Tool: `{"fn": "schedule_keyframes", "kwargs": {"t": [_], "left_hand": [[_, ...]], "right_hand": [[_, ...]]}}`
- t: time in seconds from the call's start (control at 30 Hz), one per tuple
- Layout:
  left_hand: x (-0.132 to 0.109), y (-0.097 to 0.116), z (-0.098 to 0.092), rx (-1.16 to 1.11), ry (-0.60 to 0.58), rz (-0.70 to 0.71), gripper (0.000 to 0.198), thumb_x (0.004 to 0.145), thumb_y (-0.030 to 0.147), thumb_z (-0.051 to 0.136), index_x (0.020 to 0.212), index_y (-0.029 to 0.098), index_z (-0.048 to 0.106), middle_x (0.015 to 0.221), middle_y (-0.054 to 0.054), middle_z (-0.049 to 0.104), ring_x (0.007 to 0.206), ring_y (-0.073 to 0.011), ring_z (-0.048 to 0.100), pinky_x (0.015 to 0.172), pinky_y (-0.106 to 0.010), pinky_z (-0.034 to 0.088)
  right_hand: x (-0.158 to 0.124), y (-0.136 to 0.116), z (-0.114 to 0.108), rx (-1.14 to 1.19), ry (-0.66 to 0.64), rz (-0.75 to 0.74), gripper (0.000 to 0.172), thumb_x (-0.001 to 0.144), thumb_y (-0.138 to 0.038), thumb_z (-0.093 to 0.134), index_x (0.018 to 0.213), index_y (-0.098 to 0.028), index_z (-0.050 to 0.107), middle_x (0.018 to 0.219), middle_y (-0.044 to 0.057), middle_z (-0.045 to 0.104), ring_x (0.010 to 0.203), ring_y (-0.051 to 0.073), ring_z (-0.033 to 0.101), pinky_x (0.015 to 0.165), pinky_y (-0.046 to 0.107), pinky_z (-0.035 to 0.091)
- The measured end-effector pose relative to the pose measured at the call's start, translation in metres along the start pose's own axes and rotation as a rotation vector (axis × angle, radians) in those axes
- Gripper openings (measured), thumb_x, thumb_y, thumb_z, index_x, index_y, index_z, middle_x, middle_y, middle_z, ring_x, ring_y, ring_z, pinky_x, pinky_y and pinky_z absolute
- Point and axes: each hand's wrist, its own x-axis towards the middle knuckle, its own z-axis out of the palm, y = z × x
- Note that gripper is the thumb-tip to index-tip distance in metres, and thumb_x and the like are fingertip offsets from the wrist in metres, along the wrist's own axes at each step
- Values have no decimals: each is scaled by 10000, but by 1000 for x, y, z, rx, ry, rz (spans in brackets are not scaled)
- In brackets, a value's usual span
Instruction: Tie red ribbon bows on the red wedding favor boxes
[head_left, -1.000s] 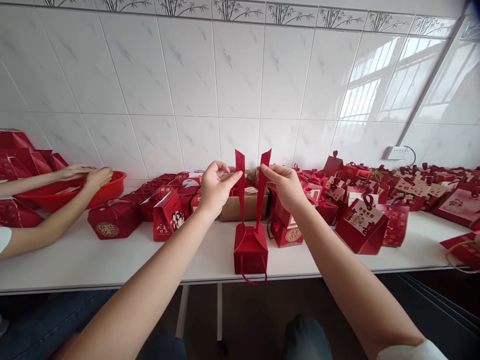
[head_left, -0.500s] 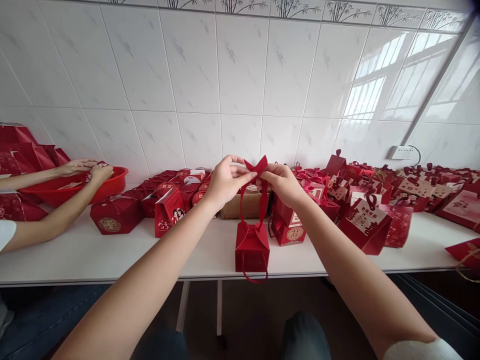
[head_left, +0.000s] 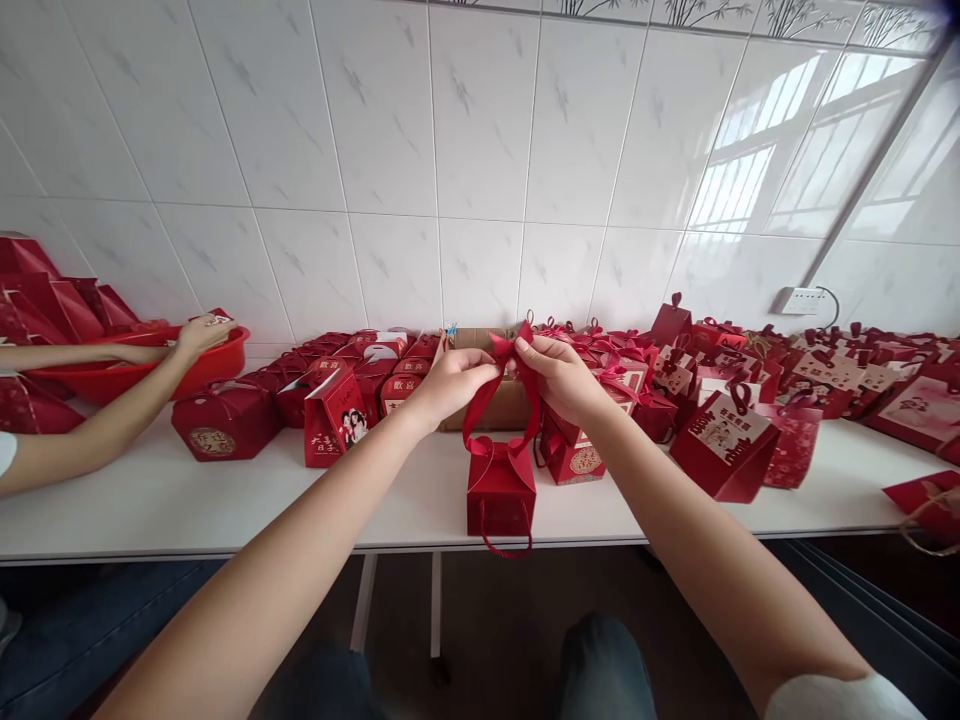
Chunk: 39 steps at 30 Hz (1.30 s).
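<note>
A small red gift box [head_left: 501,495] stands at the table's front edge, a twisted cord handle hanging down its front. From its top a red ribbon [head_left: 534,405] rises in a loop to both hands. My left hand [head_left: 465,383] pinches the ribbon on the left, thumb against fingers. On the right, my right hand [head_left: 556,372] grips the ribbon close to where its ends cross. The two hands are nearly touching, above the box. Whether a knot lies between the fingertips is hidden.
Behind my hands sits an open cardboard box [head_left: 450,415]. Many red gift boxes [head_left: 724,445] crowd the right side, others [head_left: 225,420] the left. At far left, a co-worker's hand [head_left: 199,335] holds a small item over a red basin [head_left: 217,360]. A power strip [head_left: 806,300] is on the wall.
My hands have shifted the ribbon ends, and its loop has widened above the box. The co-worker's hands have moved apart, one now down in the basin. The view has tilted slightly.
</note>
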Motion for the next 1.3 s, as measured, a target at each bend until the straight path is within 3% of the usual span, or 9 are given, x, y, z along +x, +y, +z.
{"fn": "schedule_keyframes", "kwargs": {"t": [0.1, 0.17, 0.33, 0.47, 0.57, 0.77, 0.93, 1.1, 1.3], "left_hand": [[-2, -6, -3, -2, 39, -19, 189, 716, 301, 619, 560, 196, 625, 591, 6, 627, 661, -180, 596, 665, -295, 439], [-2, -7, -4, -25, 40, -32, 206, 712, 307, 606, 537, 198, 616, 581, 5, 618, 643, -176, 577, 645, -292, 427], [-2, -8, -5, -84, 9, -57, 180, 706, 315, 585, 573, 200, 622, 644, 5, 652, 694, -176, 594, 676, -286, 439], [-4, -8, -6, -91, -68, -62, 209, 684, 237, 460, 572, 178, 627, 614, -10, 651, 668, -184, 621, 723, -318, 479], [-7, -9, -6, 4, -31, 9, 186, 650, 188, 458, 612, 170, 639, 616, 5, 644, 679, -174, 607, 710, -298, 471], [-12, -13, -3, 216, 33, 274, 80, 671, 139, 559, 726, 170, 610, 767, -8, 658, 767, -159, 620, 737, -273, 480], [-10, -16, 0, 123, 17, 240, 67, 712, 183, 601, 774, 170, 577, 810, -22, 643, 784, -152, 636, 749, -276, 509], [-4, -23, 2, 116, 101, 286, 140, 696, 195, 640, 768, 182, 521, 773, -11, 622, 734, -142, 635, 704, -269, 519], [-3, -25, 1, 581, 317, 607, 62, 808, 133, 539, 819, 194, 528, 794, -14, 645, 723, -131, 628, 682, -244, 496]], "right_hand": [[-7, -4, -8, -324, -85, -73, 375, 802, -500, 611, 603, -184, 575, 570, -27, 480, 537, 99, 430, 527, 245, 351], [-11, -7, -12, -564, -127, -203, 387, 839, -439, 577, 547, -187, 539, 550, -27, 447, 544, 107, 410, 535, 258, 333], [-15, -6, -14, -1034, -202, -625, 208, 831, -213, 536, 673, -201, 671, 692, 33, 628, 691, 164, 518, 775, 349, 412], [-13, 2, -14, -1209, -154, -780, 204, 844, -190, 517, 759, -195, 702, 726, 51, 656, 737, 188, 529, 826, 391, 434], [-12, 7, -15, -1200, -108, -834, 198, 843, -166, 512, 809, -184, 706, 730, 55, 654, 742, 191, 539, 826, 397, 457], [-12, 17, -14, -1119, 7, -836, 187, 855, -154, 511, 827, -172, 695, 743, 61, 658, 703, 181, 532, 784, 391, 475], [-13, 24, -15, -1088, 40, -815, 185, 867, -169, 508, 862, -188, 692, 781, 57, 675, 721, 183, 553, 838, 418, 461], [-14, 27, -15, -1042, 45, -779, 174, 843, -166, 535, 876, -191, 703, 829, 59, 703, 746, 185, 591, 820, 401, 458], [-23, 30, -2, -779, 315, -546, 211, 872, -252, 532, 739, -188, 683, 856, 74, 709, 780, 194, 634, 722, 336, 486]]}}
